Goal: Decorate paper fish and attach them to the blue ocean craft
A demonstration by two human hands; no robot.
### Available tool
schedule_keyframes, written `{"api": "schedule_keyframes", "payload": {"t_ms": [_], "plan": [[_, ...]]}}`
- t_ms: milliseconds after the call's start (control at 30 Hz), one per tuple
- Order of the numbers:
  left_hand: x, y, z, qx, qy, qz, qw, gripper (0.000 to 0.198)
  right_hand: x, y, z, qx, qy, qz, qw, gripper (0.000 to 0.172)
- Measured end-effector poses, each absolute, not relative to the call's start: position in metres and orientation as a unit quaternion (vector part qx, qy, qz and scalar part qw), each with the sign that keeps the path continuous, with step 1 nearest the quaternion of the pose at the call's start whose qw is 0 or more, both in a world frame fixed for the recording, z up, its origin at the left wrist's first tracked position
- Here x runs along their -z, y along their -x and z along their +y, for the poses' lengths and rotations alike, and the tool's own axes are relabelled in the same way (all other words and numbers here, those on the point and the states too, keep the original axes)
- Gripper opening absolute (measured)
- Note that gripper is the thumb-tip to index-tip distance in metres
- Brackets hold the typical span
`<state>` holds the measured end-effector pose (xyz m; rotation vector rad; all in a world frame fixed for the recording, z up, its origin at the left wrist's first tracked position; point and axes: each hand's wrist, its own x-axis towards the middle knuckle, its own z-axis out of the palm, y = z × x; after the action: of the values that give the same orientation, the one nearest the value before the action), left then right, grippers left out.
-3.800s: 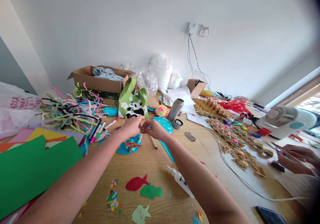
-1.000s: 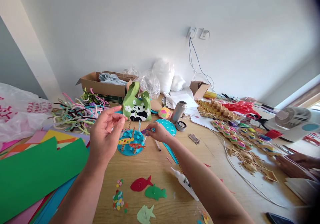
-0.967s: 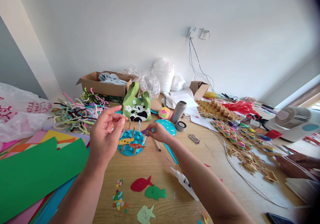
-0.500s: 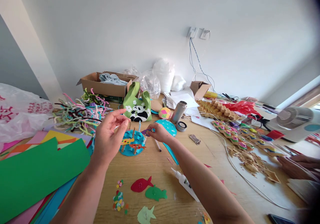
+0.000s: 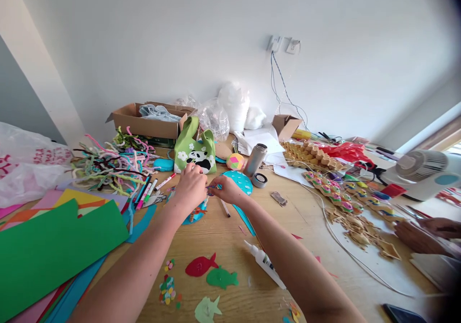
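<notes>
My left hand (image 5: 190, 188) reaches out over a blue foam disc craft (image 5: 196, 213) on the wooden table (image 5: 230, 246), fingers curled and meeting my right hand. My right hand (image 5: 225, 189) is pinched on a small purple and blue cut-out piece (image 5: 212, 187) between the two hands. What my left fingers grip is hidden by the back of the hand. A red foam fish (image 5: 199, 266), a green foam fish (image 5: 221, 278) and a pale green one (image 5: 206, 309) lie nearer to me, with a glue bottle (image 5: 264, 263) beside my right forearm.
Stacked coloured sheets (image 5: 50, 246) lie at left, a pile of pipe cleaners (image 5: 111, 162) behind them. A panda bag (image 5: 194, 149), cardboard box (image 5: 147, 121), steel flask (image 5: 255, 160) and tape roll (image 5: 259, 180) stand beyond. Another person's hands (image 5: 425, 234) work at right near a fan (image 5: 419, 173).
My left hand, raised with fingers apart a second ago, has dropped forward onto the blue disc and joined my right hand. The right hand has stayed in place, still pinching the small piece.
</notes>
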<state>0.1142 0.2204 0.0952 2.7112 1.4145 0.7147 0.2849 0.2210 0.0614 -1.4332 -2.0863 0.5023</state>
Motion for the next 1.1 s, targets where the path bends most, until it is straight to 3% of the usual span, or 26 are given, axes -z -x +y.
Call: {"api": "schedule_keyframes", "payload": {"t_ms": [700, 967, 1100], "plan": [[-0.092, -0.127, 0.231, -0.132, -0.881, 0.453, -0.021, 0.018, -0.061, -0.29, 0.222, -0.215, 0.523, -0.784, 0.258, 0.01], [-0.091, -0.126, 0.231, -0.133, -0.884, 0.447, -0.023, 0.023, -0.061, -0.29, 0.221, -0.229, 0.531, -0.773, 0.262, 0.043], [-0.091, -0.125, 0.232, -0.133, -0.887, 0.443, -0.024, 0.022, -0.063, -0.29, 0.22, -0.247, 0.517, -0.772, 0.275, 0.021]]}}
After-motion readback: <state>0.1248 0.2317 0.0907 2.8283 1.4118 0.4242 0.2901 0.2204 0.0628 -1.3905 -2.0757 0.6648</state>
